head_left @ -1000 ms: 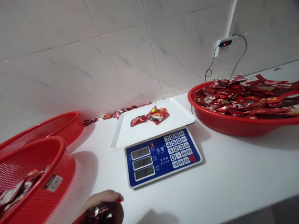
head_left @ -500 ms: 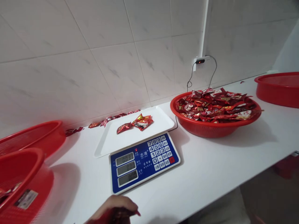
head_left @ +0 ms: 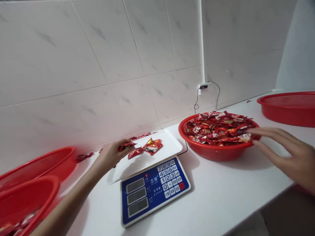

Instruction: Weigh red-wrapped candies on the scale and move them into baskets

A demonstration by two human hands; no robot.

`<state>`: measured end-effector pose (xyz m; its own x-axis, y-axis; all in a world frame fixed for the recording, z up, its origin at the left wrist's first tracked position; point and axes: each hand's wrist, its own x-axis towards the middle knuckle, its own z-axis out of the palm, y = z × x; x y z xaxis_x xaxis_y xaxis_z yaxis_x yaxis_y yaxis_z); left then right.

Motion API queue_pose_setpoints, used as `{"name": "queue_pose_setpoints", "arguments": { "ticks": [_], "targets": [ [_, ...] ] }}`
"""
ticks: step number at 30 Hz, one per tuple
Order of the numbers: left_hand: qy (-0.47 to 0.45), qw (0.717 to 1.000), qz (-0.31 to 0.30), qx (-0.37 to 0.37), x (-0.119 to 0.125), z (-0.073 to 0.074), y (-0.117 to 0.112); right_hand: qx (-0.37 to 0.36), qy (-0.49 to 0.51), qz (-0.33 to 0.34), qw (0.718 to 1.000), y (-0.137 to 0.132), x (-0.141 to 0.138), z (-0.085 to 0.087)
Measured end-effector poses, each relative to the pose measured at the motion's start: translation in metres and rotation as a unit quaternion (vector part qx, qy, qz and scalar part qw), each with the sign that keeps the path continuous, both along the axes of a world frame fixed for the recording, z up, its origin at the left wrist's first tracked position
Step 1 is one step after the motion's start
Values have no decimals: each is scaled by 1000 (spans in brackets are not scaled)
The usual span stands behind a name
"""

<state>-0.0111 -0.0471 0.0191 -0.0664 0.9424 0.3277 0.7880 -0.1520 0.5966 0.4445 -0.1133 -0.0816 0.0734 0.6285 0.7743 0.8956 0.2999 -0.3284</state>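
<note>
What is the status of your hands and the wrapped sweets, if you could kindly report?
Left hand pinching a red-wrapped sweet above the white tray on the scale. Right hand open, fingertips over the rim of the red basin.

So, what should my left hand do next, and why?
Probably lower the red candy packet in your left hand onto the white tray: that hand already hangs over the tray's edge, and the tray, on the blue digital scale, holds other wrapped candies.

Glossy foil sweet wrappers (head_left: 218, 128), smooth plastic basket (head_left: 214, 154) (finely meshed); matt white plastic tray (head_left: 169, 144), polished tile wall (head_left: 61, 65)
</note>
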Motion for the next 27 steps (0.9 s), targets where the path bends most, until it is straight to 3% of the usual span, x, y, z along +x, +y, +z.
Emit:
{"name": "queue_pose_setpoints", "arguments": {
  "ticks": [2, 4, 6, 8, 11, 17, 20, 23, 27],
  "targets": [
    [-8, 1000, 3, -9, -2, 1, 2, -126, -48, 84, 987, 41, -2, 31],
    [-26, 1000, 11, 4, -9, 5, -7, -277, -135, 110, 945, 74, -8, 50],
    [-51, 998, 30, 38, -19, 9, -21, -375, -212, 86, 898, 95, -17, 56],
    [-80, 993, 47, 69, -31, 9, -38, -420, -254, 46, 870, 104, -28, 55],
    [-125, 985, 71, 95, -49, -11, -60, -439, -281, 17, 853, 106, -38, 49],
    [-205, 961, 144, 115, -74, -92, -75, -396, -283, 28, 873, 116, -29, 35],
    [-234, 952, 173, 96, -80, -122, -77, -377, -279, 33, 883, 118, -27, 32],
    [-253, 949, 182, 54, -83, -137, -78, -373, -259, 38, 890, 118, -27, 30],
    [-278, 939, 200, 15, -88, -142, -77, -357, -224, 68, 904, 124, -16, 19]
  ]
}}
